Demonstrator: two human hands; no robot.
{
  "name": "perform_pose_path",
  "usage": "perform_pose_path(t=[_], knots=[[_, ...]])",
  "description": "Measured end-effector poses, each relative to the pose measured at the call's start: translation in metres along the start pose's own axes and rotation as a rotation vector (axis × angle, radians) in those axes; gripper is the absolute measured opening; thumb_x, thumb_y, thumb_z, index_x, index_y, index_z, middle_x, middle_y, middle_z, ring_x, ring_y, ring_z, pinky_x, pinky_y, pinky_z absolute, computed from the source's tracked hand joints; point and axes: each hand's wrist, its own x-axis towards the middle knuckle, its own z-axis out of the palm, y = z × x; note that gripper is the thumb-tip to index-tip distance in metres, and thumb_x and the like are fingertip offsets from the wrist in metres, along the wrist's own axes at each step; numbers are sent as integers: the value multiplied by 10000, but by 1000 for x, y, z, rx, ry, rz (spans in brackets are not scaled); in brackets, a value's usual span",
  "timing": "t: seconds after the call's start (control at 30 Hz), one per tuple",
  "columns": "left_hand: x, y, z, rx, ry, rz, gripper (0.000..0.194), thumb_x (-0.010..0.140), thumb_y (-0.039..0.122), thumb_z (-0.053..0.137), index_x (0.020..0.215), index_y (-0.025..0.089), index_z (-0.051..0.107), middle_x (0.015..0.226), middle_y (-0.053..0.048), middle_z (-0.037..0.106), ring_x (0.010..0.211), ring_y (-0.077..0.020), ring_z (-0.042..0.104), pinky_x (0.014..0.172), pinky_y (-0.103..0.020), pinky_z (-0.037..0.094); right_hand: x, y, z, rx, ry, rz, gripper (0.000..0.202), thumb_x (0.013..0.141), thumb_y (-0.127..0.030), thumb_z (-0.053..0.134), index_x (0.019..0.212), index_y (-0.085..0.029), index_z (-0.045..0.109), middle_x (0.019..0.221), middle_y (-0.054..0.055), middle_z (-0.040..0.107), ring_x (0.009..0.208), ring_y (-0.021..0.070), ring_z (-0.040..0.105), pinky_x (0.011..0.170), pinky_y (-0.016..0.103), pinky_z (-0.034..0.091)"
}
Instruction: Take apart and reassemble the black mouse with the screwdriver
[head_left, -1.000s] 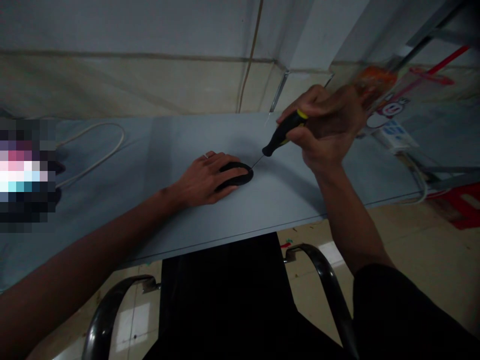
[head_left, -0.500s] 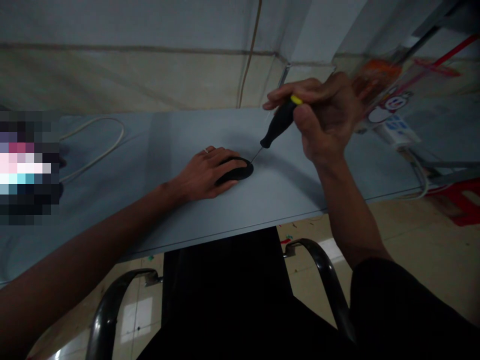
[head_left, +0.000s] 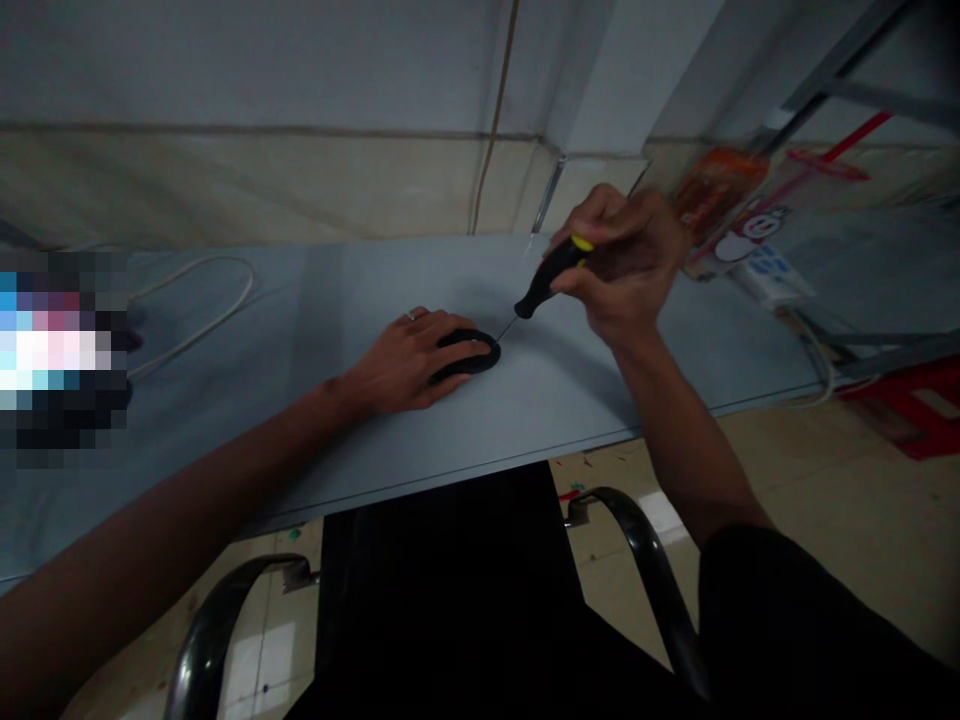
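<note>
A black computer mouse [head_left: 487, 362] lies on the pale blue-grey tabletop [head_left: 360, 450]. Over it rests my left hand [head_left: 412, 360], a ring on one finger, with the fingers wrapped round its sides and top. My right hand [head_left: 622, 260] grips the handle of a black screwdriver [head_left: 551, 280] that has a yellow band near its top. The thin shaft slants down to the left, and its tip meets the right end of the mouse. Whether the tip sits in a screw is too small to tell.
A white cable [head_left: 225, 262] loops at the left beside a pixelated patch. At the back right stand a clear cup with a cartoon print [head_left: 757, 235], an orange packet [head_left: 716, 190] and a white power strip [head_left: 776, 275]. Black chair armrests [head_left: 637, 540] flank my lap; a red stool [head_left: 900, 405] is at right.
The view has shifted slightly. My right hand has turned a little on the screwdriver, its fingers now curled closer round the handle top. My left hand stays on the mouse.
</note>
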Motion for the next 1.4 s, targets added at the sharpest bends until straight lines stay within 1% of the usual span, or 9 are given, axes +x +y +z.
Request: perform_pose_path(t=[0.17, 0.37, 0.47, 0.6, 0.8, 0.93, 1.03, 1.23, 1.4], knots=[[-2, 0, 3, -2, 32, -21, 384, 1079, 458, 490, 1392, 261, 593, 1367, -82, 659, 1162, -239, 653, 975, -399, 527, -1, -7, -1, -24, -74, 196, 381, 764, -639, 823, 952, -363, 640, 840, -23, 726, 771, 231, 715, 744, 483, 660], [-4, 6, 3, -9, 36, -54, 369, 1082, 426, 489, 1401, 263, 575, 1394, -100, 644, 1170, -254, 654, 961, -420, 523, -2, -10, -2, -16, -17, -123, 207, 851, -479, 784, 1026, -384, 728, 801, -27, 696, 669, 195, 693, 514, 359, 591], [-3, 7, 1, -18, 26, -76, 363, 1082, 438, 493, 1389, 269, 586, 1390, -89, 651, 1169, -246, 654, 972, -416, 525, -5, -5, -2, -30, -64, 49, 226, 896, -541, 720, 1063, -394, 679, 872, -7, 716, 720, 227, 714, 589, 429, 632], [-4, 4, 5, 1, 18, -70, 393, 1086, 488, 457, 1401, 290, 583, 1399, -82, 649, 1184, -242, 651, 976, -417, 524, -6, 3, -6, -119, 29, 58, 567, 702, -839, 751, 878, -330, 572, 752, -9, 608, 738, 242, 700, 660, 463, 642], [-4, 3, 6, 11, 37, -68, 431, 1086, 518, 440, 1415, 282, 588, 1399, -85, 650, 1246, -250, 624, 1010, -413, 503, 1, -6, -10, -144, -154, 325, 545, 817, -838, 637, 1039, -347, 558, 1053, 34, 690, 994, 261, 722, 843, 475, 637], [-4, 3, 5, 1, 40, -54, 414, 1087, 486, 460, 1415, 273, 594, 1389, -89, 654, 1223, -258, 639, 997, -413, 502, 2, 1, -9, -248, -76, 187, 647, 695, -901, 694, 917, -308, 556, 922, 30, 592, 947, 256, 692, 753, 436, 621], [-5, 3, 7, 11, 57, -45, 398, 1081, 464, 487, 1404, 262, 600, 1387, -100, 650, 1207, -267, 650, 986, -422, 512, -8, 5, -5, -307, -25, 103, 623, 817, -901, 555, 1015, -311, 595, 964, 39, 567, 972, 242, 673, 785, 429, 597], [-5, 1, 8, -44, 50, -58, 417, 1088, 462, 479, 1431, 247, 577, 1393, -111, 634, 1227, -257, 640, 1024, -420, 536, -17, -2, -3, -295, -119, 419, 593, 908, -785, 559, 1364, -417, 466, 1105, 58, 682, 897, 227, 671, 728, 380, 568], [-4, 0, 7, -89, 34, -93, 454, 1076, 460, 504, 1484, 266, 548, 1382, -113, 616, 1213, -261, 629, 1033, -443, 554, -14, 17, -16, -311, -167, 691, 413, 884, -611, 723, 1175, -344, 601, 924, 14, 691, 636, 151, 583, 566, 329, 507]])
